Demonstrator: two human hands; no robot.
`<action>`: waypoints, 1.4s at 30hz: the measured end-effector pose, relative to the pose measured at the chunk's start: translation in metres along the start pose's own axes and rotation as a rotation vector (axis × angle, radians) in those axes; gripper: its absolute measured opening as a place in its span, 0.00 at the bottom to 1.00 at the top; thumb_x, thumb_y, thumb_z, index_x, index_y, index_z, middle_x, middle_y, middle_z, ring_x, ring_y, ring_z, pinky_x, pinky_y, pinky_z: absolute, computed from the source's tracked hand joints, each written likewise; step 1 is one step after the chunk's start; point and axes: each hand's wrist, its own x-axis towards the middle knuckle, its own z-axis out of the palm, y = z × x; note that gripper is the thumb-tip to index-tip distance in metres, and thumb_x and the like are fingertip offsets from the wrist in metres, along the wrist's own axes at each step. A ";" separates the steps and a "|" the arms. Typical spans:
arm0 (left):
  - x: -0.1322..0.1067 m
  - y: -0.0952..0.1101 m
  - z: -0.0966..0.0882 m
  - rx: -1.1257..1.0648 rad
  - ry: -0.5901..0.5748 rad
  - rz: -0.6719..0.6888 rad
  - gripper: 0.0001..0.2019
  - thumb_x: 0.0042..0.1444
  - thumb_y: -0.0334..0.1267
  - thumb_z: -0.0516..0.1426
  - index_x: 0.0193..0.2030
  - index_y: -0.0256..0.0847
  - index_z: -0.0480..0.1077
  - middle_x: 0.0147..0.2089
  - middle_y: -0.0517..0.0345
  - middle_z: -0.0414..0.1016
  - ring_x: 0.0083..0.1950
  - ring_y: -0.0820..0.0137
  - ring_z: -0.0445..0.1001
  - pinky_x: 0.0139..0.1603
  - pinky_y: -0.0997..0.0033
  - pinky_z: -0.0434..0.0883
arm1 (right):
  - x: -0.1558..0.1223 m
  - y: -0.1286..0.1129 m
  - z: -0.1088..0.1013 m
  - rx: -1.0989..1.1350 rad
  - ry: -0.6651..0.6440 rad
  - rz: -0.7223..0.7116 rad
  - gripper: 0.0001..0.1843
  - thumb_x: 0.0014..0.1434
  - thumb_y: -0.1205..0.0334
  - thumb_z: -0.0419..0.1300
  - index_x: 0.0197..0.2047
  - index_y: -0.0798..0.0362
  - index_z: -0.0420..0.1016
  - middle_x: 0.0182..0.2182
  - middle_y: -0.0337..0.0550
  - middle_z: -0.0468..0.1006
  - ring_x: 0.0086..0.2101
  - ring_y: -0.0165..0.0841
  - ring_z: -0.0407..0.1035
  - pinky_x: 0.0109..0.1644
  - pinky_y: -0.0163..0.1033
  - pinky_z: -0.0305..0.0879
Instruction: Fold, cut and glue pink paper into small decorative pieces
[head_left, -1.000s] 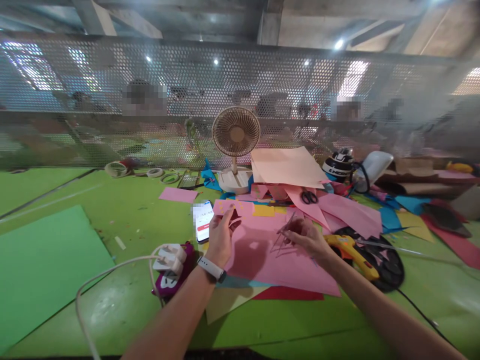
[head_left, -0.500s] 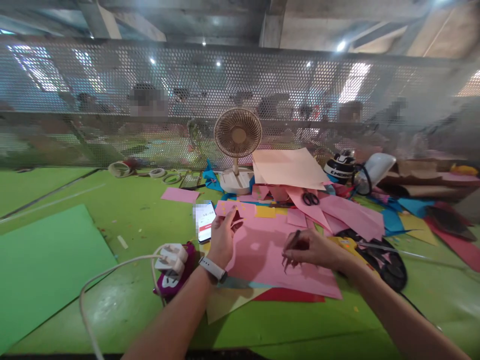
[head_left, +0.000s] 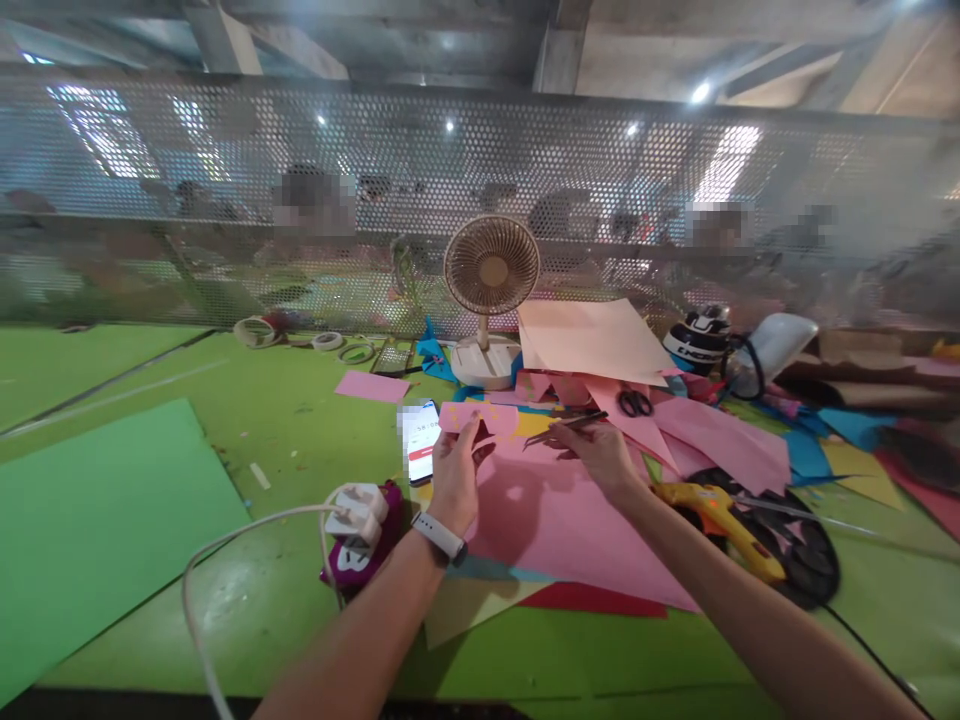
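My left hand, with a watch on the wrist, pinches a small pink paper piece dotted with yellow bits. In my right hand is a pair of dark tweezers, tips pointing left toward that piece and a little apart from it. Beneath both hands lies a large pink sheet, with a yellow paper strip near its far edge. A lit phone lies just left of my left hand. The yellow hot glue gun rests on a dark round mat, right of my right forearm.
A fan stands behind the papers, before a perforated metal screen. Black-handled scissors lie among pink scraps. White plugs with a trailing cable sit at left, beyond them a green sheet. People are blurred behind the screen.
My right hand has moved up and left with the tweezers, from over the large pink sheet to near the small piece. My left hand keeps its grip. The whole view has shifted slightly.
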 end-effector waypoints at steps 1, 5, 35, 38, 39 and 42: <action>0.000 0.000 0.000 -0.003 0.011 -0.002 0.14 0.38 0.39 0.65 0.32 0.38 0.69 0.31 0.60 0.73 0.31 0.74 0.73 0.32 0.75 0.69 | 0.004 0.004 0.005 0.005 0.013 -0.011 0.21 0.45 0.47 0.63 0.29 0.59 0.79 0.25 0.49 0.80 0.28 0.36 0.74 0.26 0.35 0.70; 0.002 0.001 0.000 -0.012 0.054 -0.017 0.14 0.38 0.38 0.65 0.31 0.38 0.68 0.30 0.60 0.73 0.29 0.75 0.72 0.31 0.76 0.69 | 0.014 0.017 0.018 0.004 0.042 -0.045 0.20 0.45 0.47 0.64 0.30 0.58 0.78 0.24 0.46 0.79 0.27 0.35 0.74 0.26 0.35 0.70; -0.003 -0.002 0.001 0.023 0.055 -0.088 0.14 0.41 0.43 0.65 0.30 0.39 0.67 0.30 0.62 0.72 0.30 0.75 0.73 0.37 0.71 0.71 | 0.016 0.009 0.007 0.219 0.210 0.005 0.20 0.43 0.47 0.66 0.28 0.58 0.74 0.22 0.46 0.79 0.23 0.36 0.75 0.26 0.37 0.72; -0.005 -0.003 0.001 0.005 0.009 -0.085 0.13 0.40 0.42 0.65 0.29 0.39 0.68 0.29 0.62 0.72 0.32 0.74 0.73 0.38 0.69 0.71 | 0.009 -0.010 0.004 0.315 0.209 0.018 0.18 0.44 0.49 0.66 0.28 0.58 0.75 0.22 0.46 0.79 0.22 0.34 0.74 0.24 0.34 0.71; -0.006 -0.004 0.001 -0.001 -0.014 -0.085 0.13 0.40 0.41 0.65 0.29 0.38 0.69 0.29 0.62 0.72 0.32 0.73 0.73 0.39 0.68 0.72 | 0.007 -0.015 0.005 0.343 0.202 0.028 0.18 0.44 0.50 0.67 0.28 0.57 0.75 0.22 0.45 0.79 0.22 0.33 0.74 0.24 0.33 0.71; -0.009 -0.007 0.002 -0.006 -0.076 -0.083 0.11 0.41 0.40 0.65 0.29 0.38 0.69 0.30 0.61 0.73 0.34 0.72 0.73 0.40 0.66 0.72 | 0.000 -0.023 0.009 0.401 0.165 0.069 0.16 0.44 0.52 0.67 0.28 0.57 0.75 0.20 0.43 0.79 0.20 0.32 0.73 0.23 0.32 0.70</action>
